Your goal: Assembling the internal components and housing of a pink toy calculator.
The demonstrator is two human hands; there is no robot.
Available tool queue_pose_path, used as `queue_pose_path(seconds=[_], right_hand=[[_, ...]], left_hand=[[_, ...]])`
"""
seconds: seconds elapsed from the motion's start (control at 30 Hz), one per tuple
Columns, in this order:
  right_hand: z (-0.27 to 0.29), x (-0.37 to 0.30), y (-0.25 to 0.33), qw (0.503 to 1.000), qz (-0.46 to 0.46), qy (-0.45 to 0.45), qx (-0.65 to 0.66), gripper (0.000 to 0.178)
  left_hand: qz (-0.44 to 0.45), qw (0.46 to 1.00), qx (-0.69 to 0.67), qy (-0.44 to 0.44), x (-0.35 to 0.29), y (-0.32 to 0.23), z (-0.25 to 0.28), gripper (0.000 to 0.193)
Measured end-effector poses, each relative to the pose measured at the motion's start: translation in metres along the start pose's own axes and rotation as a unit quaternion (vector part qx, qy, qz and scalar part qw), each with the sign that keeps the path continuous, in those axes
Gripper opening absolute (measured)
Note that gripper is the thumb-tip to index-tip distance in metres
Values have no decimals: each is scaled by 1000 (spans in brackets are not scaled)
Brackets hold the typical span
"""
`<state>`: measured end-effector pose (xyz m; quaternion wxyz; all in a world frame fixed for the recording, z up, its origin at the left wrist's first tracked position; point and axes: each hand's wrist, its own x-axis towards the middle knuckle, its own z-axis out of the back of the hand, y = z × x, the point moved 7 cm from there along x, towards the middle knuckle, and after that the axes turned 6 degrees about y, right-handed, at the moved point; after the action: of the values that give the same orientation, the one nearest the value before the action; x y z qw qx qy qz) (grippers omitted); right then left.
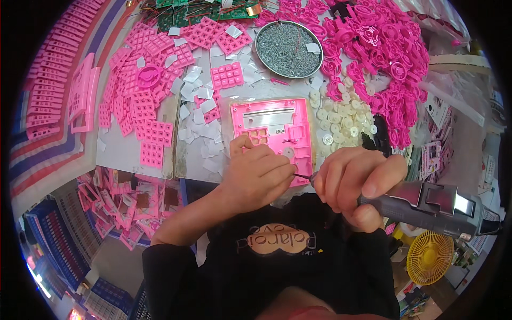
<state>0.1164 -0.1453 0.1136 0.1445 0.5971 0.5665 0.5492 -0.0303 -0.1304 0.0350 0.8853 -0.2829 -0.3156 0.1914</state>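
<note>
A pink plastic housing [302, 114] lies on the table in front of me, with a square-holed grid, a long slot and a round whitish disc [288, 153] in it. My left hand [258, 172] rests over its lower left part, fingers bent and pressed together; what they pinch, if anything, is hidden. In my right hand [354, 184] is a grey and black electric screwdriver [426, 209], held almost level. Its thin dark bit [304, 176] points left and reaches the fingertips of my left hand at the housing's lower edge.
Behind the housing stands a round metal dish [289, 50] of small screws. Pink keypads [144, 106] and white paper squares [197, 122] spread to the left. Whitish discs [346, 118] and a heap of pink ring-shaped parts [392, 64] lie right. A yellow fan [430, 258] stands lower right.
</note>
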Motion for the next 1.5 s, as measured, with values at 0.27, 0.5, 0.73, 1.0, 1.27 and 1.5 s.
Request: queue_pose_path(seconds=[0.27,0.5,0.73,1.0,1.27,1.5], right_hand=[[4,-4,-15,995,-38,-54,-71,28],[21,-22,-51,978,-43,-95,-181,26],[13,-24,-63,955,6,-39,-295,21],[53,-2,-54,995,-81,-49,-42,38],[91,45,4,980,-22,-117,-158,40],[45,20,47,725,139,-243,-629,72]], left_hand=[[74,993,93,16,2,4,1,29],[-55,986,103,120,4,15,-21,24],[-76,970,165,161,-5,10,-25,12],[67,942,139,299,29,40,-3,15],[98,932,305,170,52,164,58,33],[145,971,178,58,58,129,95,29]])
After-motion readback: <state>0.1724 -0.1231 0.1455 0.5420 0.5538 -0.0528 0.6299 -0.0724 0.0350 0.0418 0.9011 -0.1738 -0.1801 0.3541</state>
